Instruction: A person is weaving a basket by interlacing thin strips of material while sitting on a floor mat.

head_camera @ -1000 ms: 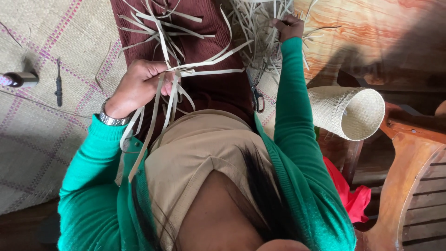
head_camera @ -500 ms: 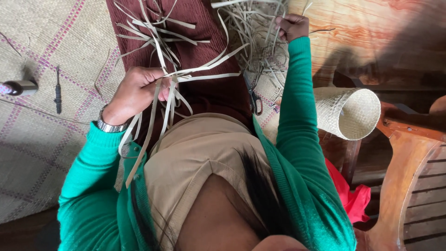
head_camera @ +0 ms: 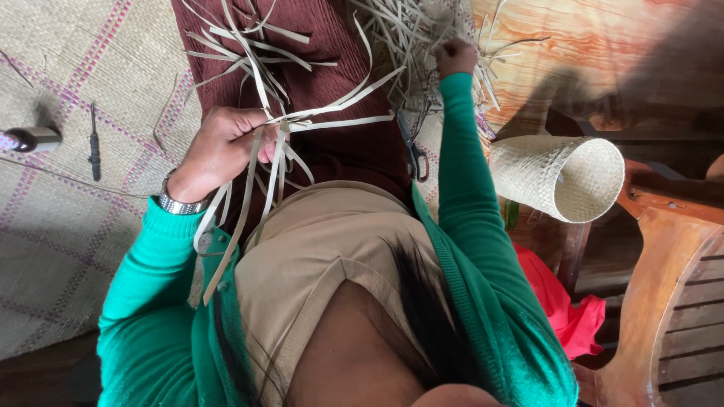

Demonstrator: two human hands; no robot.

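Left hand (head_camera: 226, 147) grips a bundle of pale strips (head_camera: 302, 120); right hand (head_camera: 456, 56) is fisted in the strip pile (head_camera: 407, 30)

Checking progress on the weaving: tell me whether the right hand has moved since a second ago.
Yes. The right hand has dropped slightly, toward the scissors on the lap.

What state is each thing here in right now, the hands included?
Left hand: closed around a bunch of pale strips.
Right hand: fist closed in the loose strip pile.
Woven tube: lying on its side, open end showing.
Scissors: lying on the lap, seemingly closed.
Wristwatch: worn on the left wrist.
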